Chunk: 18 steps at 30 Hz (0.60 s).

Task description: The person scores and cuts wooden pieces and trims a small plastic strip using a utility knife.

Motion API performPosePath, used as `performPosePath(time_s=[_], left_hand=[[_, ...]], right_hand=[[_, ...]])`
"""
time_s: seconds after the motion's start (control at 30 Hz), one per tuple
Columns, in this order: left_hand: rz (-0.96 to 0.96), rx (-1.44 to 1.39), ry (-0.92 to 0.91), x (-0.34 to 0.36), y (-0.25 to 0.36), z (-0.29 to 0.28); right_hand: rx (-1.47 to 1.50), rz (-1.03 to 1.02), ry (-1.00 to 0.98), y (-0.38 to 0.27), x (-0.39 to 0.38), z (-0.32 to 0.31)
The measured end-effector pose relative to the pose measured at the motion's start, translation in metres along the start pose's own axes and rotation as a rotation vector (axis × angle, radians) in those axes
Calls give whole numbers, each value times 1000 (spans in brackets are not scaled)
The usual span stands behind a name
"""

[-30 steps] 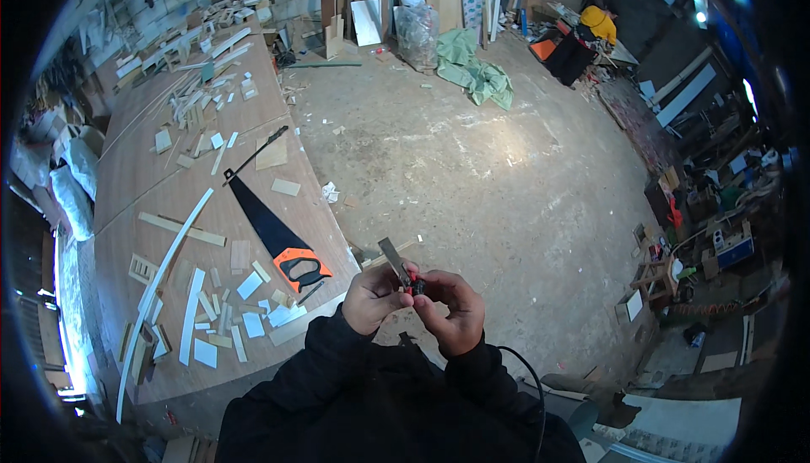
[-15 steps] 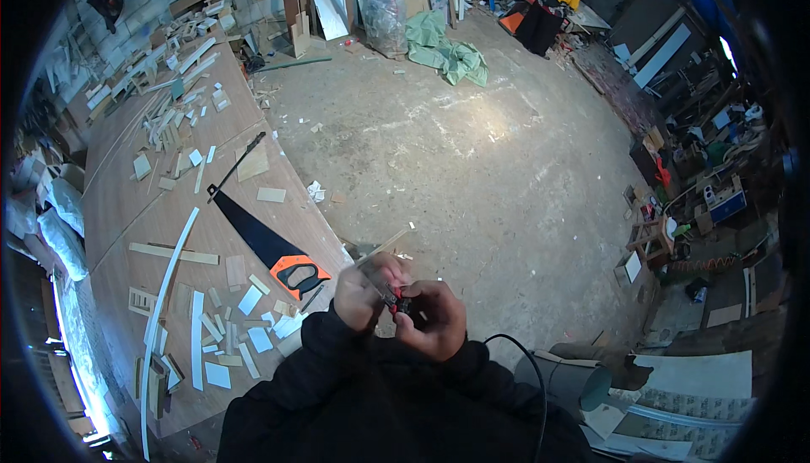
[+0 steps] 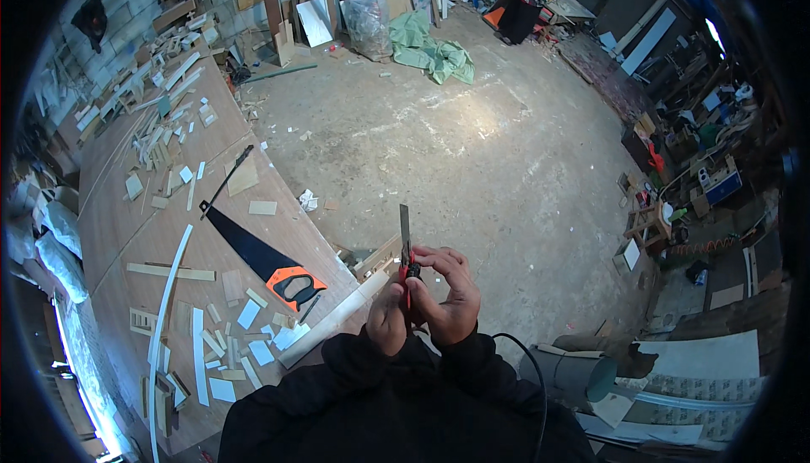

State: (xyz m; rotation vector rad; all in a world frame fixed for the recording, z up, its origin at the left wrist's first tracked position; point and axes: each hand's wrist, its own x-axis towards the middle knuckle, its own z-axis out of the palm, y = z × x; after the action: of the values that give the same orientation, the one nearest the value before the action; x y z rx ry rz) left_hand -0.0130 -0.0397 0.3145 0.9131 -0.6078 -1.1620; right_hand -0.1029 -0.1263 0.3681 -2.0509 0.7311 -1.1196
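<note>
Past the right hand [image 3: 451, 294] and the held bladed tool [image 3: 405, 231], a hand could pass over the open floor [image 3: 506, 193]. Leftward, the saw [image 3: 263, 250] and loose wood scraps [image 3: 248, 313] obstruct a low sweep across the table [image 3: 122, 231]; a cable [image 3: 541, 387] curves beside the right sleeve [image 3: 481, 370].

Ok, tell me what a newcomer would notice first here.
Likely the handsaw with its orange handle, lying on the scrap-strewn table at left. Next, the small red-and-black tool near centre, held in the left hand and right hand, a metal strip pointing away. Farther off, a crumpled green sheet on the floor, top centre.
</note>
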Motion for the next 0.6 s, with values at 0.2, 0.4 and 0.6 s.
performPosePath(time_s=[0.2, 0.4, 0.6], left_hand=[[39, -110, 53, 7, -14, 14], [-18, -214, 11, 8, -8, 29], [-4, -119, -19, 11, -17, 37]], right_hand=[[55, 92, 38, 4, -8, -5], [43, 67, 78, 6, -6, -16], [27, -12, 57, 13, -5, -32]])
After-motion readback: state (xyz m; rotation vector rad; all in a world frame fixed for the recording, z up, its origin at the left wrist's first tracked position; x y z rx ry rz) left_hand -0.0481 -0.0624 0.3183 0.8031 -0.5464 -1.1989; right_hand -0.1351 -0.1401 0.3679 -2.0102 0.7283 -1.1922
